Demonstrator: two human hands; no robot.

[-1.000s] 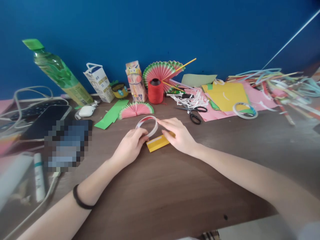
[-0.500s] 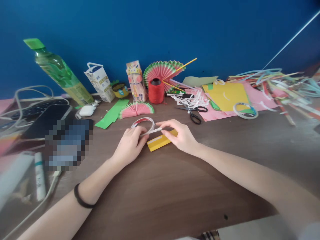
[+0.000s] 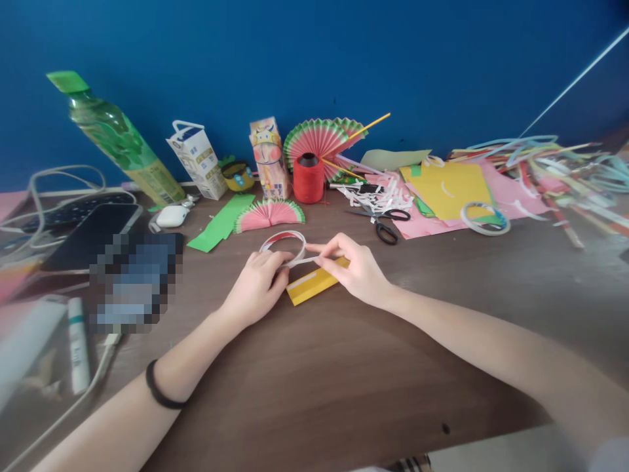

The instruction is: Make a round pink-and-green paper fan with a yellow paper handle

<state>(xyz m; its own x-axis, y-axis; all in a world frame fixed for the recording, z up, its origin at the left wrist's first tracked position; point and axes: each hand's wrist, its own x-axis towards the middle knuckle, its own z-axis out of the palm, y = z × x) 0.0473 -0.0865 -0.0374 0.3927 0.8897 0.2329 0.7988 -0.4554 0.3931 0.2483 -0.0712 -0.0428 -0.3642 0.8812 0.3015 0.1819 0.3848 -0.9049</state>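
A roll of white double-sided tape (image 3: 302, 244) stands tilted over the brown table. My left hand (image 3: 255, 283) is closed on its near lower edge. From the roll a short white strip of tape runs to the right, its end pinched between the thumb and fingertips of my right hand (image 3: 356, 269). Below lies a narrow yellow folded paper (image 3: 309, 287) with a white tape strip along its upper left part; my right hand covers its right end. Just behind the roll is a pink and green pleated paper fan (image 3: 269, 215).
Black-handled scissors (image 3: 386, 229), a red thread spool (image 3: 308, 180) and a paper figure (image 3: 270, 157) stand or lie behind my hands. Green paper (image 3: 219, 226) and a bottle (image 3: 122, 144) are left. Yellow paper (image 3: 449, 190) and another tape roll (image 3: 484, 219) lie right.
The yellow folded paper has shifted slightly toward me and left. The fingers of my right hand have bent more around the tape end; my left hand has barely moved.
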